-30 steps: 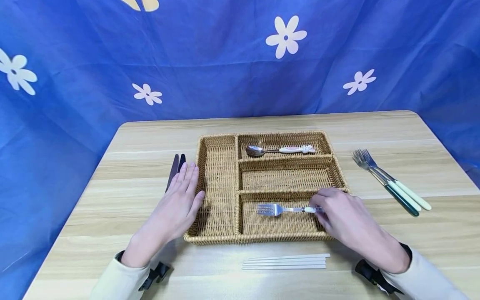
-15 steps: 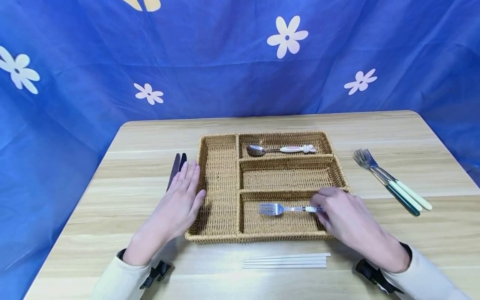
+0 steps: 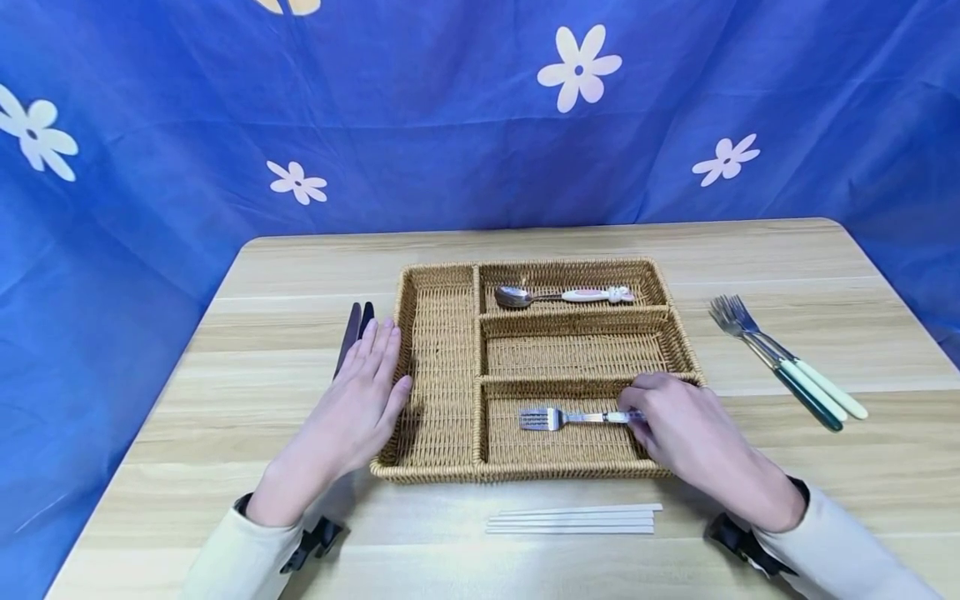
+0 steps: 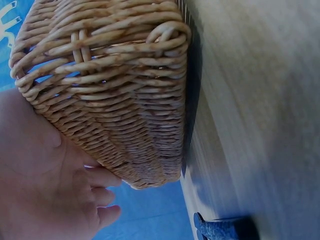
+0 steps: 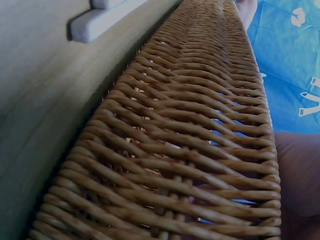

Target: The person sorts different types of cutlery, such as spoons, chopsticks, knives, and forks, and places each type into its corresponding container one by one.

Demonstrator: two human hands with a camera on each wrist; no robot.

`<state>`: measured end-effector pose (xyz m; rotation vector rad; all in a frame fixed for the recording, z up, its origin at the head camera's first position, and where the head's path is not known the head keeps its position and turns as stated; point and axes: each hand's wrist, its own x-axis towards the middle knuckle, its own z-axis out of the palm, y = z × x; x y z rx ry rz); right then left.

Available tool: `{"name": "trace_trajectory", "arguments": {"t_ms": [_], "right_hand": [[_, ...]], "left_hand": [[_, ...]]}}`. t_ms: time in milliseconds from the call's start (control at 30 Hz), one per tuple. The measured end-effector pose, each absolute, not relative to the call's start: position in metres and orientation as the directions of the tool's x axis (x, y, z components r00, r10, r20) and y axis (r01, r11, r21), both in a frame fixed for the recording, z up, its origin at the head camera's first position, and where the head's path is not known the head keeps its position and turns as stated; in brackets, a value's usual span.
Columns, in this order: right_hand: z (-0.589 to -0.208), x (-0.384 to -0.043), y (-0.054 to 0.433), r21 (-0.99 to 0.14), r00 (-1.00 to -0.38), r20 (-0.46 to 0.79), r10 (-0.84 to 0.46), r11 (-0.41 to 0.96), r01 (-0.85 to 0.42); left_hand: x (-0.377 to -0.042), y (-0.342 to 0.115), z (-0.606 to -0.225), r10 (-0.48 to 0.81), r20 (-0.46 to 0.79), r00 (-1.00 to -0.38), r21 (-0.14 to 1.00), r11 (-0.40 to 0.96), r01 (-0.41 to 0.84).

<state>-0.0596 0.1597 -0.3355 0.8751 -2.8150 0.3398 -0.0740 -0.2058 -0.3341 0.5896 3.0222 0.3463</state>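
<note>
A woven wicker tray [image 3: 442, 475] with several compartments lies in the middle of the table. In its front right compartment is a fork [image 3: 555, 418], tines toward the left. My right hand [image 3: 686, 433] reaches over the tray's right wall and pinches the end of the fork's handle; its fingertips are partly hidden. My left hand [image 3: 348, 408] rests on the tray's left rim with its fingers straight. In the left wrist view the left hand [image 4: 55, 175] lies along the wicker wall [image 4: 125, 100]. The right wrist view mostly shows the tray's front wall [image 5: 190, 115].
A spoon [image 3: 592, 295] lies in the back compartment. Several white chopsticks [image 3: 570, 522] lie in front of the tray. Forks with green and pale handles [image 3: 810, 387] lie to the right. Dark knives [image 3: 348, 333] lie left, partly under the left hand. A blue curtain [image 3: 450, 108] hangs behind the table.
The view has shifted slightly. The right hand and the fork stay in nearly the same place, with the fork's tines turned a little. The left hand has not visibly moved.
</note>
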Motion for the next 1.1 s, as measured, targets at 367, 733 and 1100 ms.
{"name": "trace_trajectory", "arguments": {"t_ms": [367, 733, 1100], "right_hand": [[-0.3373, -0.0612, 0.1592, -0.183, -0.827, 0.2, -0.525, 0.809, -0.558], [-0.3366, -0.0621, 0.1604, -0.167, -0.829, 0.189, -0.527, 0.815, -0.556], [-0.3341, -0.0617, 0.161, -0.17, -0.834, 0.17, -0.525, 0.818, -0.549]], "left_hand": [[-0.0747, -0.206, -0.3337, 0.371, -0.009, -0.929, 0.234, 0.904, 0.359], [-0.0749, -0.2057, -0.3323, 0.374, 0.003, -0.927, 0.237, 0.901, 0.365], [-0.0746, -0.2052, -0.3313, 0.368, -0.01, -0.93, 0.248, 0.902, 0.354]]}}
